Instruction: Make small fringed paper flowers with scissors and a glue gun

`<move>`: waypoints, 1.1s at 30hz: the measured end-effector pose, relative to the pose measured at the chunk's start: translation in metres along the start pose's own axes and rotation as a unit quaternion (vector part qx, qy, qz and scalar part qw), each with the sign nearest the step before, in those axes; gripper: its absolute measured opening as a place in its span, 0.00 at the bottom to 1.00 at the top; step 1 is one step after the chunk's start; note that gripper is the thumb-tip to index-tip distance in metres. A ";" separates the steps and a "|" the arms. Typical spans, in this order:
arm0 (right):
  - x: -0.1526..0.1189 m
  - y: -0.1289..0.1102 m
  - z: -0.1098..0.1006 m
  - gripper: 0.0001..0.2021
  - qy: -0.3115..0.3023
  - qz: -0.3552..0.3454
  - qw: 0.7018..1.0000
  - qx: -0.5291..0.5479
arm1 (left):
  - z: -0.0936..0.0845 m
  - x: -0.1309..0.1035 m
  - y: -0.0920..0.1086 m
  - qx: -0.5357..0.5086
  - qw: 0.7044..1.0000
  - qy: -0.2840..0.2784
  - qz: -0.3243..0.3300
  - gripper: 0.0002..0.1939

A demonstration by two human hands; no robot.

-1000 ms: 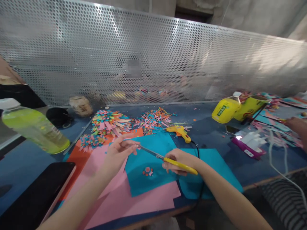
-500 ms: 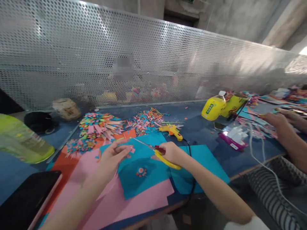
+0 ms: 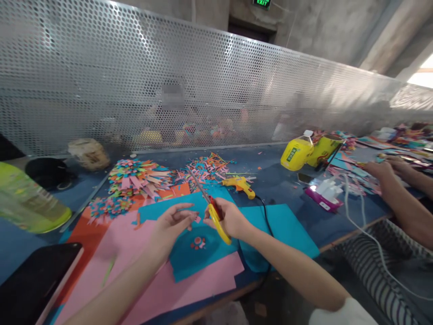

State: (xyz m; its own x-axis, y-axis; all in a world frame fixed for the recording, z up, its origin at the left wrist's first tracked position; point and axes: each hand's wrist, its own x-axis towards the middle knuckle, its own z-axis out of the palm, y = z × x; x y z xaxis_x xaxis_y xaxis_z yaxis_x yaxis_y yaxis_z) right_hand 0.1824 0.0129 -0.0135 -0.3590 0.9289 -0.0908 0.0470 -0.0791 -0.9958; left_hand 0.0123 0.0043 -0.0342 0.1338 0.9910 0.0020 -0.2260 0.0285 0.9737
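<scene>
My right hand (image 3: 225, 219) is closed round the yellow and red handles of scissors (image 3: 218, 222), whose blades point up and away to the left. Close on its left, my left hand (image 3: 179, 217) pinches a small pink paper piece (image 3: 198, 219) at its fingertips. Below both hands a small pink and orange paper flower (image 3: 198, 243) lies on a blue sheet (image 3: 186, 264). Pink paper (image 3: 203, 286) is spread under that sheet. Beyond the hands sits a yellow glue gun (image 3: 239, 184).
Fringed paper bundles (image 3: 138, 176) and cut strips (image 3: 209, 167) lie behind. A phone (image 3: 40, 280) and a green bottle (image 3: 30, 198) stand out at left. At right are a yellow bottle (image 3: 296, 152), a purple box (image 3: 323, 197), a white cable and another person's hands (image 3: 382, 174).
My right hand has turned the scissors so the blades point more steeply away. My left hand has shifted right with the pink piece, and the view has moved slightly.
</scene>
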 end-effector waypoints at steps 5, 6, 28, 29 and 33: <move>0.006 0.008 0.004 0.13 0.045 0.023 0.995 0.086 | 0.002 -0.001 0.002 0.013 1.000 -0.003 -0.005 0.16; 0.007 0.008 0.004 0.14 0.045 0.017 0.996 0.080 | 0.002 -0.002 0.002 0.016 1.000 -0.003 -0.005 0.16; 0.003 0.007 0.000 0.17 0.018 -0.111 0.989 -0.098 | 0.002 -0.001 -0.002 -0.012 1.000 0.013 -0.010 0.15; 0.004 0.007 0.000 0.17 0.017 -0.110 0.989 -0.099 | 0.002 -0.001 -0.003 -0.011 1.000 0.013 -0.010 0.15; 0.006 0.010 0.000 0.16 0.025 -0.111 0.987 -0.115 | 0.002 -0.001 -0.006 -0.014 1.000 0.010 -0.009 0.14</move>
State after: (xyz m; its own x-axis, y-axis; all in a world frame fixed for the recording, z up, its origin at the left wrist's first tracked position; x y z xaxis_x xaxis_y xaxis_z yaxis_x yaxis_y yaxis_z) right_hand 0.1803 0.0175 -0.0241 -0.3376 0.9315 0.1355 0.1846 0.2067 -0.9608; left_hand 0.0156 0.0031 -0.0391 0.1185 0.9928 -0.0194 -0.2512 0.0489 0.9667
